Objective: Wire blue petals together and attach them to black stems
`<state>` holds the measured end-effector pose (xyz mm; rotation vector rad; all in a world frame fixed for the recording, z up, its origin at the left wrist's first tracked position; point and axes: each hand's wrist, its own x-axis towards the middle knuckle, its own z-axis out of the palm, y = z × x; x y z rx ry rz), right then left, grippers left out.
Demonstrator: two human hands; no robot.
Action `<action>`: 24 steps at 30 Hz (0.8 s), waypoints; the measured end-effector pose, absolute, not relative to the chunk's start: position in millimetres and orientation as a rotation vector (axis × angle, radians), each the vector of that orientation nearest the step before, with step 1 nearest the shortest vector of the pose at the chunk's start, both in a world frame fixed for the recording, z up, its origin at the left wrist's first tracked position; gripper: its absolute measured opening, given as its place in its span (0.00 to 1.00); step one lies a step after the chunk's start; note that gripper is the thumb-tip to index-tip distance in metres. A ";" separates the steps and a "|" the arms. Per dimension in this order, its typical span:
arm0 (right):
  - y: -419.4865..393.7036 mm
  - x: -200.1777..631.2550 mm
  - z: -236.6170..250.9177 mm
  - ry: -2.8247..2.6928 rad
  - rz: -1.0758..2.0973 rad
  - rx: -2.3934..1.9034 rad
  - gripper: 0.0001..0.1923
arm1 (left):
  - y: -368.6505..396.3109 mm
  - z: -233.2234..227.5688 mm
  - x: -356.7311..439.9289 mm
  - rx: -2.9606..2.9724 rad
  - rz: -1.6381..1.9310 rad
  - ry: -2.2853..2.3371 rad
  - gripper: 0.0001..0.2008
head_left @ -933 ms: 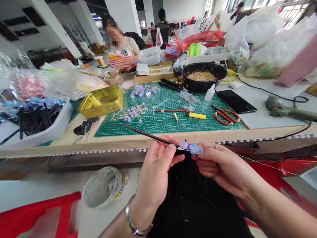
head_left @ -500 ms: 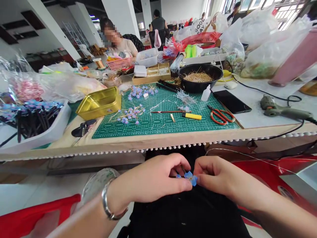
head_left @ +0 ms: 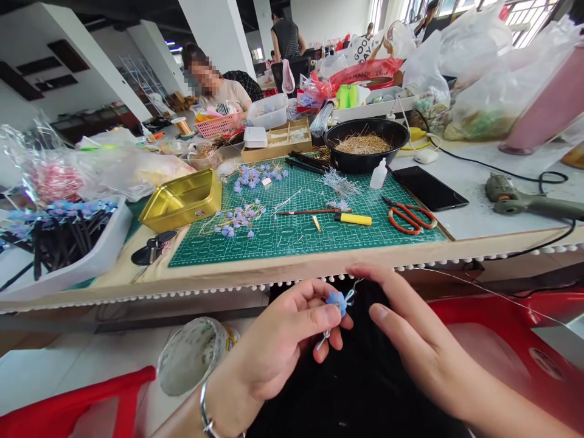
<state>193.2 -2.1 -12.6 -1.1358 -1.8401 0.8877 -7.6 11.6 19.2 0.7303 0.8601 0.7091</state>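
My left hand (head_left: 298, 331) pinches a small blue flower (head_left: 336, 302) between thumb and fingers, above my dark-clothed lap. A thin pale looped wire end (head_left: 323, 340) sticks out below its fingers, and another thin wire rises from the flower toward my right hand. My right hand (head_left: 406, 322) is just to the right, thumb and fingers apart. Its fingertips are close to the wire, but I cannot tell whether they touch it. On the green cutting mat (head_left: 292, 234) ahead lie blue-purple flower sprigs (head_left: 237, 220), a yellow-handled tool (head_left: 354, 219) and orange-handled scissors (head_left: 410, 218).
A gold tin (head_left: 182, 201) and a white tray (head_left: 107, 243) of dark-stemmed blue flowers stand left. Behind the mat is a black bowl (head_left: 337, 159) of gold pins. A phone (head_left: 429, 187) and glue gun (head_left: 515, 198) lie right. A bucket (head_left: 189, 359) stands below; a person (head_left: 235, 91) sits opposite.
My right hand has let go of the flower, opened and moved slightly up and right. My left hand has turned the flower upward, showing its looped wires.
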 end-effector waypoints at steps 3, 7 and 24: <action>-0.8 181.3 -9.6 -1.594 1.311 -1.090 0.12 | 11.6 19.2 -7.0 0.724 0.707 0.862 0.09; -0.2 168.1 -8.9 -1.197 1.587 -1.059 0.06 | 13.7 16.8 -5.8 0.699 0.732 0.871 0.08; 5.4 197.2 -29.6 -1.209 1.661 -1.097 0.17 | 34.9 2.7 6.0 0.836 0.440 0.795 0.21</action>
